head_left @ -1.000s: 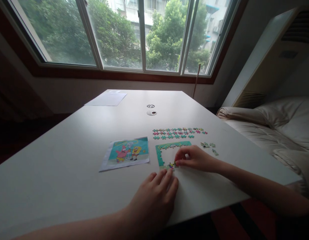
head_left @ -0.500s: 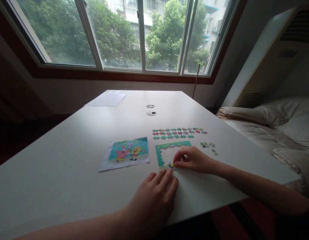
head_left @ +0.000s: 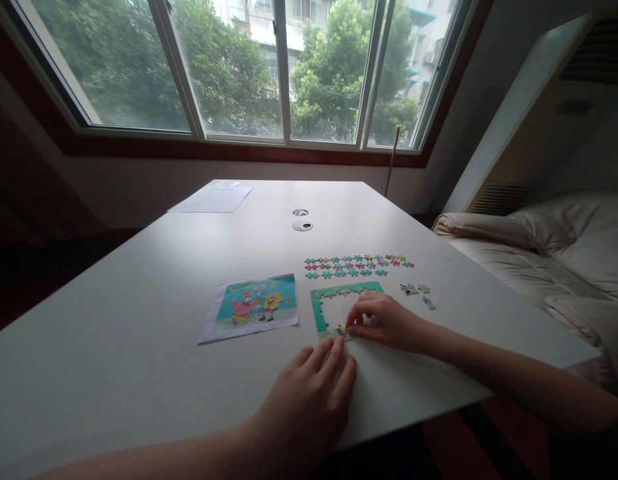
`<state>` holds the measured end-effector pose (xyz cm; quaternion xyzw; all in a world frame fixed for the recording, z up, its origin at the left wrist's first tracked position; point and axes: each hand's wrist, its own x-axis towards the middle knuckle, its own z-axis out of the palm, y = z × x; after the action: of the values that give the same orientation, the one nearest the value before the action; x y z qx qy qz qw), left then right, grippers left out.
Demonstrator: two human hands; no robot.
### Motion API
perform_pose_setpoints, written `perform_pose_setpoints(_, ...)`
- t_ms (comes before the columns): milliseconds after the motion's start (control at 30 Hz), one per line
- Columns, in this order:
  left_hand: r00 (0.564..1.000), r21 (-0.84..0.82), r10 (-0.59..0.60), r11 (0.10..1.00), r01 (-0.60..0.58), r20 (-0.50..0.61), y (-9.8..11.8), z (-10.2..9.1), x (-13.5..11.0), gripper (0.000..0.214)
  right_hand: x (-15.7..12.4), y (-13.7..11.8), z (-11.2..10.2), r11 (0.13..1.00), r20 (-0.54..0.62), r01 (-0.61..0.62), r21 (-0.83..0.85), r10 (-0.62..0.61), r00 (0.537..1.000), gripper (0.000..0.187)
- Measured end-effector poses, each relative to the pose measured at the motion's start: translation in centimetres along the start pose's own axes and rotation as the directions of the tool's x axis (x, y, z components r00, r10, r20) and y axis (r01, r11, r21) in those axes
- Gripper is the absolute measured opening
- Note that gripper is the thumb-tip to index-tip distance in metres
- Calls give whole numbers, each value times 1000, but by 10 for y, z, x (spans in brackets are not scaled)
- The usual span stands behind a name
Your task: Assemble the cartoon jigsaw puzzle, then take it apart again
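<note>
White table (head_left: 153, 280) | Left hand (head_left: 311, 387), fingers loosely spread, nothing visibly gripped | Right hand (head_left: 386, 322), thumb and forefinger almost meeting, hold unclear | Puzzle border (head_left: 317, 312), set in from surface's near edge | Bottom strip (head_left: 328, 335), stretching left from the nearer right fingertips, left fingertips alongside

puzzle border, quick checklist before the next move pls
1. Top and left sides of the puzzle border joined: ok
2. Right side of the border complete: cannot tell, the right hand blocks the view
3. Left hand at the border's bottom edge: ok
4. Piece at the right fingertips fully seated: cannot tell, fingers hide it
5. Reference picture uncovered: ok
6. Loose pieces in rows beyond the border, uncovered: ok
</note>
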<state>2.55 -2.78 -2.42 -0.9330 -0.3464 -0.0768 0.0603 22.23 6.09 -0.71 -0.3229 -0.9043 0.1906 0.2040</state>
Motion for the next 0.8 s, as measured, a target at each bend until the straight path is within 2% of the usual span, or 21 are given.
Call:
perform_pose_setpoints(267, 1000, -5, -3, 1000, 3, 25, 0, 0, 2, 32, 2, -2, -2, 1000, 12, 8, -25, -8, 1000, 8)
perform_pose_setpoints(400, 1000, 7, 6, 1000, -6, 23, -1, 0, 2, 33, -1, 13, -34, 996, 14, -74, -42, 75, 997, 18)
perform_pose_setpoints(467, 1000, 8, 2, 1000, -2, 15, -1, 0, 1, 33, -7, 30, -60, 986, 89, -149, -74, 155, 984, 22)
perform_pose_setpoints(567, 1000, 5, 2, 1000, -2, 14, -1, 0, 0, 32, -23, 60, -96, 940, 129, -305, -151, 325, 937, 24)
perform_pose_setpoints(633, 1000, 4, 6, 1000, -6, 23, -1, 0, 0, 33, -33, 78, -110, 893, 201, -403, -199, 440, 876, 23)
perform_pose_setpoints(733, 1000, -2, 4, 1000, -4, 25, -1, 0, 1, 34, -44, 90, -117, 858, 349, -467, -213, 513, 784, 26)
perform_pose_setpoints(800, 1000, -16, 3, 1000, -3, 26, -1, 0, 1, 34, -45, 90, -116, 859, 429, -475, -191, 508, 747, 28)
